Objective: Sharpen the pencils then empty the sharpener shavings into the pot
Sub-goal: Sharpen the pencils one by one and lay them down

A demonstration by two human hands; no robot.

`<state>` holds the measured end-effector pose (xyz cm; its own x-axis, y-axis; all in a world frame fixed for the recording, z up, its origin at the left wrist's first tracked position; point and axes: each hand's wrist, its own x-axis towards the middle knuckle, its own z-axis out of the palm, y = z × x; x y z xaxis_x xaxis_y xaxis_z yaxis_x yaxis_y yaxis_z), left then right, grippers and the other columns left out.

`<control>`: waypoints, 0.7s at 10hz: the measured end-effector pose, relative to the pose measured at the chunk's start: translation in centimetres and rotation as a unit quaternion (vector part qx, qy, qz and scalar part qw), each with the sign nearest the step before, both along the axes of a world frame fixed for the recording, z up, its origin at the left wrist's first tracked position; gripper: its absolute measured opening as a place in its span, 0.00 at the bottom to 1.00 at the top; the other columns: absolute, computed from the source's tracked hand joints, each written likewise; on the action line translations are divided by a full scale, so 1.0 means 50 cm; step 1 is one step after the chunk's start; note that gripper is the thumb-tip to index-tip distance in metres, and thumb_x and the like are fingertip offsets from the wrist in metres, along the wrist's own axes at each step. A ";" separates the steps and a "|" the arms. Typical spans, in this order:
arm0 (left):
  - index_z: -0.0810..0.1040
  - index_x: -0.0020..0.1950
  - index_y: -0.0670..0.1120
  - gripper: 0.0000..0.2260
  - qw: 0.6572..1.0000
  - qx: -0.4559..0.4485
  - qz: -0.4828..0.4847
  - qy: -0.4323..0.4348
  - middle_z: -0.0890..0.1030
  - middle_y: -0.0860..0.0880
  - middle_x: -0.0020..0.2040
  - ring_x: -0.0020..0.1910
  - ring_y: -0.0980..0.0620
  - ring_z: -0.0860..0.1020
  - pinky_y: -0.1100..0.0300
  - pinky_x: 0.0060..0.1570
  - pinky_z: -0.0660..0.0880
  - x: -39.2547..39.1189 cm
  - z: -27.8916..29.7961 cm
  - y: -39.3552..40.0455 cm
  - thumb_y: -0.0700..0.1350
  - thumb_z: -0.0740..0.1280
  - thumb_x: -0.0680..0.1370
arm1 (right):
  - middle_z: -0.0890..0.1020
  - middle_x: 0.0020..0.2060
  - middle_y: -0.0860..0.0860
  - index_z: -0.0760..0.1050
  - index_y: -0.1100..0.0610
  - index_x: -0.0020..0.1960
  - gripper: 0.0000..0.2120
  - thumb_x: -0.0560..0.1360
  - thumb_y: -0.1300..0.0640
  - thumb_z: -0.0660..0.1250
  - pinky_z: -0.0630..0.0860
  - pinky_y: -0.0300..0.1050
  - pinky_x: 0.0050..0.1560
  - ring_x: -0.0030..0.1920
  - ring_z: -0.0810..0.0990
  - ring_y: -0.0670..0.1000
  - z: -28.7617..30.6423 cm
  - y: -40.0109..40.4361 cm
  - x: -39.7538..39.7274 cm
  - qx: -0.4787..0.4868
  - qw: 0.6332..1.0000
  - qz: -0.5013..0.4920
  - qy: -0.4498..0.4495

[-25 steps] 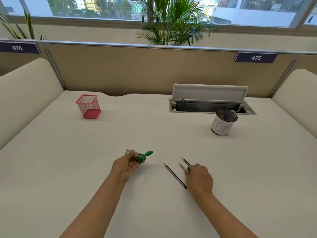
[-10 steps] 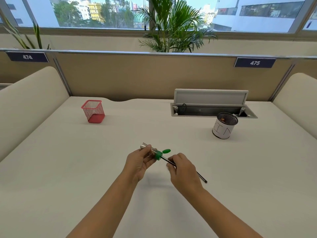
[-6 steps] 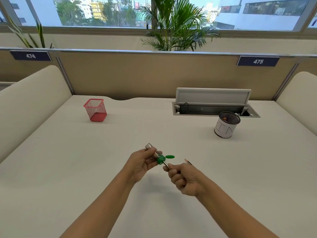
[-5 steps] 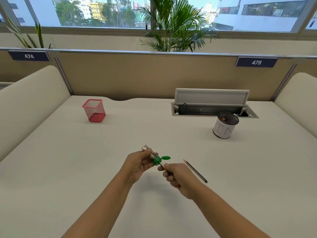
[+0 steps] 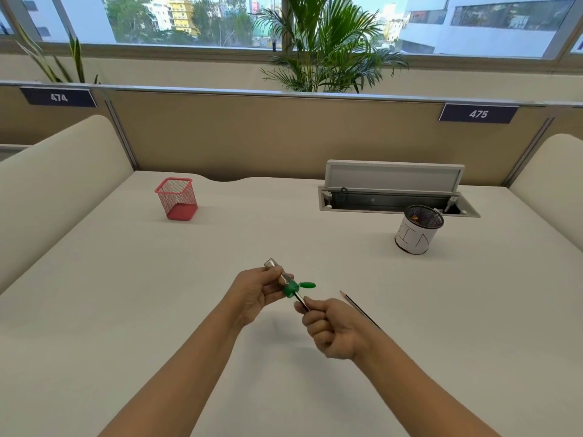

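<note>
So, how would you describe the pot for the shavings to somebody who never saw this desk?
Find the open cable tray at the desk's far right. The pot stands just before it: round, white, dark mesh rim, unlike the square red mesh basket far left.

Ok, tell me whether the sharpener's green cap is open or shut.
Open: the green cap sticks out sideways from the sharpener, whose mouth holds the pencil.

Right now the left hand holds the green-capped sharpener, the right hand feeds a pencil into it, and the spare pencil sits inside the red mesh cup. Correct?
Not quite. The head view shows the spare pencil lying flat on the desk just right of the right hand, not in the red mesh cup. The left hand does hold the sharpener, with a pencil fed in.
</note>
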<state>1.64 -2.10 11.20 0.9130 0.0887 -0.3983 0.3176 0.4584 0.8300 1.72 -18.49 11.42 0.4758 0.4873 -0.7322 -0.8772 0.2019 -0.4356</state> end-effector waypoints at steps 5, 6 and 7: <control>0.78 0.41 0.35 0.08 1.000 0.026 0.008 0.011 0.84 0.42 0.35 0.34 0.47 0.84 0.59 0.35 0.81 0.010 -0.011 -0.003 0.38 0.64 0.77 | 0.66 0.17 0.46 0.74 0.58 0.37 0.15 0.79 0.54 0.58 0.52 0.31 0.13 0.15 0.59 0.42 -0.016 0.007 0.021 -0.058 0.998 0.003 -0.022; 0.77 0.40 0.35 0.07 0.998 0.034 0.039 0.038 0.83 0.42 0.32 0.30 0.47 0.83 0.59 0.32 0.81 0.019 -0.006 0.002 0.37 0.65 0.76 | 0.72 0.25 0.47 0.77 0.58 0.40 0.14 0.78 0.52 0.59 0.59 0.31 0.20 0.20 0.65 0.42 -0.018 0.017 0.009 -0.201 0.952 0.052 -0.227; 0.76 0.40 0.34 0.06 0.995 0.015 0.083 0.054 0.80 0.40 0.33 0.26 0.48 0.82 0.59 0.28 0.80 0.022 -0.006 0.004 0.36 0.66 0.75 | 0.78 0.36 0.48 0.77 0.57 0.46 0.08 0.75 0.52 0.65 0.67 0.36 0.33 0.34 0.75 0.47 -0.036 0.012 0.005 -0.440 0.676 0.116 -0.580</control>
